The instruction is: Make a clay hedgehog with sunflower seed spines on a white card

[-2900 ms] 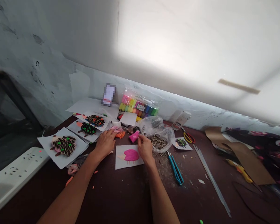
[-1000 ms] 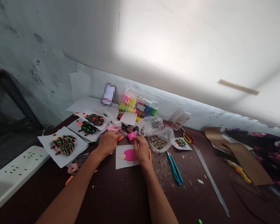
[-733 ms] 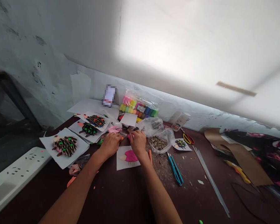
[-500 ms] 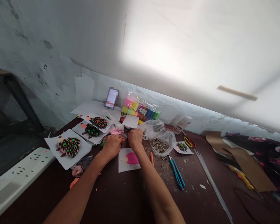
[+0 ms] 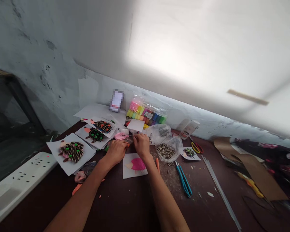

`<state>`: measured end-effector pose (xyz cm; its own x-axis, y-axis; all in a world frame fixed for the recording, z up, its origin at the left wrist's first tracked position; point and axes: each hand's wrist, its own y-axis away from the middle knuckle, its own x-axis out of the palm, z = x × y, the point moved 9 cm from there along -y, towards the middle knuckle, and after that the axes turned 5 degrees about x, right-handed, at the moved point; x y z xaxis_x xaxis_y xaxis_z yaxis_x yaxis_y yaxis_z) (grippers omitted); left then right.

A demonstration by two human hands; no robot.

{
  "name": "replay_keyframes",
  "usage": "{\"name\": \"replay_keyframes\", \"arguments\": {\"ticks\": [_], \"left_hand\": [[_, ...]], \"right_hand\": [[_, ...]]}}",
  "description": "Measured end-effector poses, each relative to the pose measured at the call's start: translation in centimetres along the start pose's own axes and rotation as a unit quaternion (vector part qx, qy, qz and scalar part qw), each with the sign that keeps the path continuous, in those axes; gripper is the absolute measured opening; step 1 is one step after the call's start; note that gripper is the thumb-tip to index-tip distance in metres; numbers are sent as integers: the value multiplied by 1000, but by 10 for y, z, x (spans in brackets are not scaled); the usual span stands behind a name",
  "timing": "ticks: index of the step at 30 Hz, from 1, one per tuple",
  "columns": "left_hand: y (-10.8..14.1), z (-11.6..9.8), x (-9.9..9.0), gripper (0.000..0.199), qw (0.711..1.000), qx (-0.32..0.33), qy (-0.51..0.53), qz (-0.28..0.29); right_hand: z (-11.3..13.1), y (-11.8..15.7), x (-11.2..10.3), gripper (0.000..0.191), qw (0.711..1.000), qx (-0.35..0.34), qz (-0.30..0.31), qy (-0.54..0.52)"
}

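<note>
My left hand [image 5: 116, 150] is bent with its fingers together, over a clump of plastic wrap and bits of coloured clay. A small orange piece shows at its fingertips. My right hand [image 5: 141, 144] has its fingers curled down at the far side of the same clump; what they pinch, if anything, is hidden. A crumpled pink piece [image 5: 121, 136] lies just beyond the left hand. Below both hands lies a white card [image 5: 128, 174] with a magenta clay hedgehog body [image 5: 137, 164] and a pale pointed face. My right forearm passes along the card's right edge.
Left are cards with seed-covered hedgehogs [image 5: 72, 151] and a power strip [image 5: 21, 177]. Behind stand a phone [image 5: 117, 101] and packed coloured clay [image 5: 147, 114]. Right are a bag of striped seeds [image 5: 165, 150], a teal cutter [image 5: 183, 180], scissors [image 5: 197, 147] and glue sticks [image 5: 219, 187].
My right hand has shifted slightly and its fingers have turned a little toward the left hand. My left hand stays nearly in place. The view has moved very slightly.
</note>
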<state>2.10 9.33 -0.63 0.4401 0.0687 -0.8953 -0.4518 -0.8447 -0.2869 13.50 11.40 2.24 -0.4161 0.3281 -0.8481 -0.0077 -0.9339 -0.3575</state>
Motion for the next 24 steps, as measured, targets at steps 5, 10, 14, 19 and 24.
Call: {"name": "replay_keyframes", "arguments": {"ticks": [5,10,14,19,24], "left_hand": [[-2,3,-14,36,980,-9,161,-115],[-4,1,-13,41,914,-37,387,-115],[-3,-4,-9,45,812,-62,576,-71],[2,-6,-1,54,740,-127,660,-17],[2,-19,-3,50,743,-103,660,34]], "right_hand": [[-1,16,-23,15,970,19,-59,-237],[30,39,-32,15,956,-32,-18,-292],[13,52,-48,19,929,29,-69,-362],[-29,59,-37,29,887,161,-53,-429],[-20,56,-26,33,868,124,22,-479]]}}
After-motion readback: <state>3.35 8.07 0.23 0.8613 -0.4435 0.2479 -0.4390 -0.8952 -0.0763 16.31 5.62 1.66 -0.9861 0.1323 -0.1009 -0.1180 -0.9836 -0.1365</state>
